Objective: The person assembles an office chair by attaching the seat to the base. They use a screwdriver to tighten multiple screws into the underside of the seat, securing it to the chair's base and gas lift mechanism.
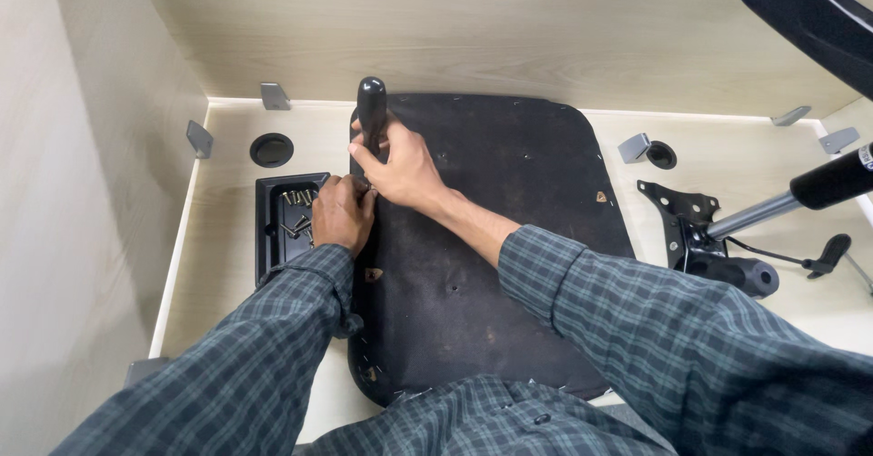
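Head view: a dark seat base [491, 238], upside down, lies flat on the pale wood-grain table [227, 265], its left edge directly beneath both hands; a black armrest [371, 110] stands upright at that left edge, near the far corner. The right hand [400, 167] is closed around the lower part of the armrest, fingers wrapped, thumb side towards the seat base; the left hand [342, 212] is curled shut just beside it at the seat's edge, touching the right hand's fingers; whether it pinches anything cannot be told. Immediately left of the left hand, a shallow black rectangular tray [273, 238] holds several loose metal screws [296, 200]; the tray touches or nearly touches the seat edge. The seat underside is matt, fabric-covered, rounded at the corners, with small holes and staples along its rim; the armrest is smooth and glossy with a rounded top. To the right, well apart from the hands, a black metal chair mechanism [691, 229] with a steel gas cylinder [800, 192] rests on the table. Both sleeves are dark green plaid.
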